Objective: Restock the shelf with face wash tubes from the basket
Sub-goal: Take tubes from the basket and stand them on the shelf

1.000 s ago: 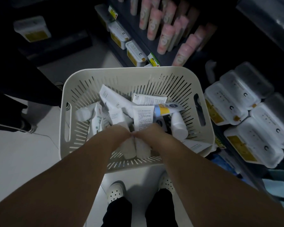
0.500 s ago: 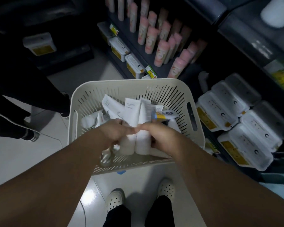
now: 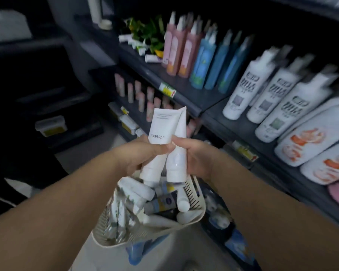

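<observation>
left hand clamped on front tube | right hand clamped on second tube | centre frame, caps down, side by side above basket | likely paired for one trip to shelf, upper right

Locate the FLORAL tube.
Head view, centre: FLORAL tube in the left hand, cap down, above the basket, beside the second tube in the right hand.

Tall pink spray bottles stand beside blue spray bottles, then white bottles with dark lettering and orange-printed white bottles. Lower down, small pink tubes stand in rows. Far left sits a yellow-labelled white tub.
</observation>
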{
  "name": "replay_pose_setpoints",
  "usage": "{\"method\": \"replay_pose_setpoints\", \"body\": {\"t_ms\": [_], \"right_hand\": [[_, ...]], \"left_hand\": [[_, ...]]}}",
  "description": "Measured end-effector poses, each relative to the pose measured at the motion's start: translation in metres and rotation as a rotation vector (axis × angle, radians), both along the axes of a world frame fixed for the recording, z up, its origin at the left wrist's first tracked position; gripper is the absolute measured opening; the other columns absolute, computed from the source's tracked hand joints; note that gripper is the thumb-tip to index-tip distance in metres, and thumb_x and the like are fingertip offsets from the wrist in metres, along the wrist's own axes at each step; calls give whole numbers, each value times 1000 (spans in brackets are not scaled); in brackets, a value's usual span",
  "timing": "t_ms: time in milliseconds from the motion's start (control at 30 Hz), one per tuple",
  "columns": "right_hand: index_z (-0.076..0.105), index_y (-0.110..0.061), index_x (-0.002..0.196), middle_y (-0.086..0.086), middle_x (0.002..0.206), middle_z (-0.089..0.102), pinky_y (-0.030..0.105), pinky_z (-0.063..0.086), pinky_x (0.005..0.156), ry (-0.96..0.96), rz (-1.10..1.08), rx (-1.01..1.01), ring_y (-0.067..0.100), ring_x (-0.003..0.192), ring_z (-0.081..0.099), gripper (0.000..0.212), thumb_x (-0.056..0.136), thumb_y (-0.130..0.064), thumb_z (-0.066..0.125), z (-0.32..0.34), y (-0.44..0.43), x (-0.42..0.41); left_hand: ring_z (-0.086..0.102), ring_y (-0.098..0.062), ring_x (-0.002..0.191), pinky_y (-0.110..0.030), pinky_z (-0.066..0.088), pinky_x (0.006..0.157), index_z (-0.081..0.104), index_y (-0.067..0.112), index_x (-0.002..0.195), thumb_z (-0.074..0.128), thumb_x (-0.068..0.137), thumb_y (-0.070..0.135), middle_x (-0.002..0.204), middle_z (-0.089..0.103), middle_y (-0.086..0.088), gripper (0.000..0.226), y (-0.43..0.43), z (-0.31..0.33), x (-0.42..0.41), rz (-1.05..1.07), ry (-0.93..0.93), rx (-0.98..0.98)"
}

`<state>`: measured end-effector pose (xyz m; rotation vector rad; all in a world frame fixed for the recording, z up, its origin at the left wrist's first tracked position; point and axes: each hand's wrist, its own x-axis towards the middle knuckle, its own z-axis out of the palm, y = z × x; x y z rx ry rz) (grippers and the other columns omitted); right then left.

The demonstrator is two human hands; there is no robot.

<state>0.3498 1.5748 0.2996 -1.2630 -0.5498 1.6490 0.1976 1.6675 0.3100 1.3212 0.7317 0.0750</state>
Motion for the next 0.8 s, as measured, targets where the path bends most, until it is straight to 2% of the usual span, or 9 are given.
{"method": "replay_pose_setpoints", "body": {"t_ms": [100, 233, 367, 433, 500, 633, 733, 767, 800], "right_hand": [[48, -10, 139, 15, 135, 58, 54, 40, 106, -43, -90, 71, 34, 125, 55, 63, 82, -33, 62, 55, -5, 6], [51, -7, 136, 17, 131, 61, 60, 42, 101, -170, -197, 156, 38, 121, 57, 52, 89, -30, 56, 125, -20, 15], [55, -6, 130, 16, 125, 65, 56, 47, 95, -281, -300, 246, 35, 116, 61, 37, 100, -25, 45, 188, -45, 24], [58, -8, 126, 13, 123, 66, 51, 50, 92, -318, -358, 256, 32, 114, 62, 30, 101, -19, 44, 217, -59, 28], [55, -7, 129, 14, 126, 65, 56, 44, 99, -324, -419, 266, 33, 118, 59, 31, 100, -13, 44, 241, -71, 37], [55, -1, 123, 19, 121, 63, 57, 41, 102, -353, -551, 303, 35, 113, 59, 33, 94, 4, 41, 285, -104, 53], [57, -1, 116, 17, 108, 64, 51, 47, 95, -362, -613, 357, 30, 99, 62, 32, 90, 10, 41, 315, -134, 64], [56, -1, 120, 17, 110, 64, 50, 48, 94, -376, -638, 371, 30, 100, 61, 35, 90, 11, 42, 323, -143, 70], [55, -1, 123, 17, 112, 64, 51, 48, 95, -386, -654, 388, 30, 102, 61, 37, 90, 11, 43, 330, -152, 75]], "left_hand": [[65, -34, 106, -53, 48, 96, 60, 15, 122, 66, 64, 22, 112, 70, -15, 59, -2, 55, 10, 31, -48, 6], [60, -33, 109, -49, 45, 98, 59, 13, 116, 55, 79, 10, 116, 67, -14, 37, -8, 124, 21, 18, -156, 27], [57, -49, 112, -72, 33, 97, 60, 24, 119, 65, 80, 31, 114, 68, -15, 40, -20, 182, 29, -148, -200, 236], [64, -35, 108, -55, 51, 88, 61, 24, 119, 63, 87, 22, 110, 72, -4, 32, -27, 208, 36, -127, -235, 300], [68, -22, 100, -36, 53, 75, 61, 20, 119, 60, 92, 13, 106, 73, 1, 28, -34, 230, 46, -109, -282, 338], [69, -23, 93, -32, 55, 68, 61, 17, 116, 65, 88, 14, 103, 73, -1, 28, -50, 272, 67, -85, -329, 410], [64, -7, 54, -18, 47, 42, 61, 16, 115, 63, 90, 13, 80, 70, 1, 25, -64, 301, 85, -113, -355, 432], [62, -5, 49, -19, 49, 44, 61, 17, 112, 62, 90, 13, 73, 69, 2, 23, -70, 310, 91, -126, -365, 433], [66, -6, 56, -24, 54, 56, 62, 19, 111, 63, 90, 14, 75, 72, 3, 22, -75, 317, 98, -143, -371, 441]]}}
